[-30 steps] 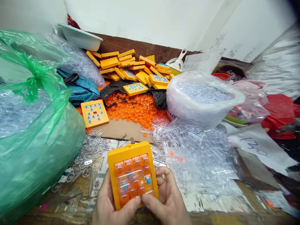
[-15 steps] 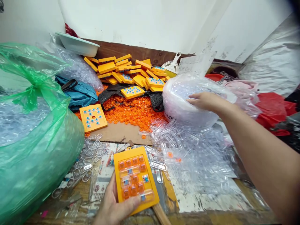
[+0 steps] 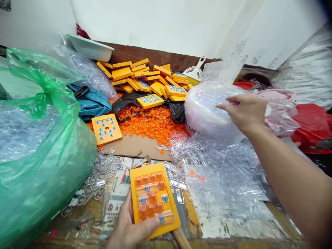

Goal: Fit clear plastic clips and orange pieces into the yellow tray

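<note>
My left hand (image 3: 133, 224) grips a yellow plastic puzzle board (image 3: 173, 197) by its lower left, thumb across the front. Orange caps (image 3: 151, 209) and clear covers fill most of its spots; one bare blue-marked square (image 3: 165, 198) shows at the right. A long clear cover (image 3: 168, 217) lies at the bottom, near my thumb. My right hand (image 3: 246, 110) is over a white plastic bag (image 3: 207, 121) of clear pieces, thumb and forefinger apart. Whether any small clear piece is at its fingertips is hard to see.
Yellow boards (image 3: 121, 73) are heaped behind loose orange caps (image 3: 145, 119). Another board (image 3: 106, 128) leans at left, beside a bulging green bag (image 3: 59, 173). Clear long covers (image 3: 220, 173) pile up at right. A dustpan (image 3: 195, 72) and basin (image 3: 89, 48) stand at the back.
My right hand has lifted and drawn back to the right over the white bag, its fingers spreading. The left hand still holds the board; the whole view has shifted slightly.
</note>
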### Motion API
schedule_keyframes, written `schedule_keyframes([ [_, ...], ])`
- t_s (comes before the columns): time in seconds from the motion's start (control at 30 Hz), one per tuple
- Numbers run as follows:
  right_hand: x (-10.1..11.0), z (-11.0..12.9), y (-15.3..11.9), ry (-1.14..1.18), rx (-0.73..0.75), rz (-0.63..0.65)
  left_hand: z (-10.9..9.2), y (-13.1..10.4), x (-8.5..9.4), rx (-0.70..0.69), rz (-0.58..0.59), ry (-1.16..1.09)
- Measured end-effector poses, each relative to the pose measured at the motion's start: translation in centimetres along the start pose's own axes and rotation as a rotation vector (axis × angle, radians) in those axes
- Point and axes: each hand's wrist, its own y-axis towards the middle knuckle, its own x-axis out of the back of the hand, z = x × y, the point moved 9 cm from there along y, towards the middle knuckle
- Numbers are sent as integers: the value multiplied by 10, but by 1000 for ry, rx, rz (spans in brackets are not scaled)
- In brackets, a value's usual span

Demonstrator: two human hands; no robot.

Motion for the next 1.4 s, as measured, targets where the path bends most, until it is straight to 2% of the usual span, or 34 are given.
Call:
schedule_keyframes([
  [0.13,26,5,-19,330,-198,-161,-3,-1,-2,-7,-3,6],
  [0.2,35,17,-46,562,-269,-141,-3,-1,-2,4,-9,1],
  [0.27,43,43,-86,746,-263,-35,-3,-2,-2,30,-19,-15],
  [0.4,40,122,-196,926,-36,450,1,-4,2,83,-58,-29],
  [0.47,40,143,-238,960,57,535,1,-5,4,87,-70,-28],
  [0.53,38,146,-263,957,90,570,1,-6,4,85,-78,-34],
  [0.67,39,132,-283,923,77,606,2,-7,5,82,-96,-23],
  [0.8,36,105,-291,1021,-259,613,1,-8,4,42,-116,35],
  [0.87,32,104,-294,1055,-330,651,-1,-8,5,-7,-131,81],
  [0.93,32,112,-293,1064,-252,689,-4,-9,5,-54,-144,136],
  [1.03,34,119,-291,1017,-78,668,-8,-11,7,-91,-160,213],
  [1.1,33,115,-293,952,-55,633,-9,-12,9,-102,-163,239],
  [1.17,27,105,-297,955,-177,625,-8,-13,11,-106,-165,248],
  [1.23,16,95,-306,1077,-415,684,-4,-14,13,-103,-172,244],
  [1.33,-1,106,-325,1321,-727,970,1,-17,15,-109,-179,233],
  [1.4,-2,118,-329,1388,-779,1120,4,-18,15,-116,-171,241],
])
